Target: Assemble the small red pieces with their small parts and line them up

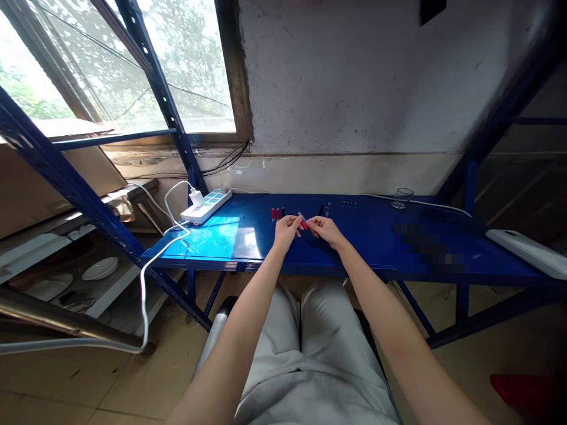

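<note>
My left hand (287,230) and my right hand (326,231) meet above the blue table. Between their fingertips is a small red stick with a clear end (303,223), pinched from both sides. Just beyond my left hand, two short red pieces (275,214) and a black piece (283,212) lie side by side. Behind my right hand are another black piece (321,210) and small clear pieces (328,208). Farther right, several tiny pieces (349,204) stand in a row, too small to make out.
A white power strip (207,206) with a plugged-in charger stands at the table's left end, its cable hanging over the edge. A clear glass (401,199) is at the back right. A white device (527,251) lies at the right end. Blue metal posts (172,112) frame the table (212,251).
</note>
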A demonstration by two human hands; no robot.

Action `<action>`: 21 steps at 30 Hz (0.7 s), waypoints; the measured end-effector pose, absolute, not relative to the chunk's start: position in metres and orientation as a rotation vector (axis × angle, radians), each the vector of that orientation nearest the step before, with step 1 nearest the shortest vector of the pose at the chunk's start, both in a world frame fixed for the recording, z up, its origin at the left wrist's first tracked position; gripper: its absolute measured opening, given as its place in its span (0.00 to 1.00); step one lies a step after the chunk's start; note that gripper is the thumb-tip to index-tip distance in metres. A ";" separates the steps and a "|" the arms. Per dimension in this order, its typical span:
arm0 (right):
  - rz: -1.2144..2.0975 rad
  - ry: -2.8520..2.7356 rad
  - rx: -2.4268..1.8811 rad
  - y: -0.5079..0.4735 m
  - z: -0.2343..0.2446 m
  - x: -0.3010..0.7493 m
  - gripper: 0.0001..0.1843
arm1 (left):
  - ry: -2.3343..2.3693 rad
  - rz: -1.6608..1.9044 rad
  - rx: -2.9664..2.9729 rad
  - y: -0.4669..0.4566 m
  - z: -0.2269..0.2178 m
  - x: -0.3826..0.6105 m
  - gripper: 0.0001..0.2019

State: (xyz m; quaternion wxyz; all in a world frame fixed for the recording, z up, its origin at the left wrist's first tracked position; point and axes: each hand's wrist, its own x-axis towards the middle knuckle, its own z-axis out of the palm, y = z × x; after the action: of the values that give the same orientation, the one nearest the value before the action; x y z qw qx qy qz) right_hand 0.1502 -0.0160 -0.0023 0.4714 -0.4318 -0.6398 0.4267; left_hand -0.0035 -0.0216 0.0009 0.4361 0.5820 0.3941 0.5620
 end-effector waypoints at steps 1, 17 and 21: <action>1.078 -1.570 -1.045 -0.016 -0.003 0.151 0.24 | 0.974 1.404 1.447 -0.021 0.001 -0.004 0.19; 1.080 -1.618 -1.036 -0.021 0.001 0.148 0.23 | 1.037 1.395 1.648 -0.017 -0.006 -0.003 0.18; 1.008 -1.663 -1.028 -0.017 -0.003 0.147 0.23 | 1.058 1.363 1.677 -0.017 -0.008 -0.002 0.17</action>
State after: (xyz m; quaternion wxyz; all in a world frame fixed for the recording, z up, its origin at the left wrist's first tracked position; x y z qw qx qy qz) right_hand 0.1470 -0.0170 -0.0033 0.4536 -0.4165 -0.6738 0.4084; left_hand -0.0023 -0.0166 -0.0080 0.3593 0.6505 0.4104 0.5285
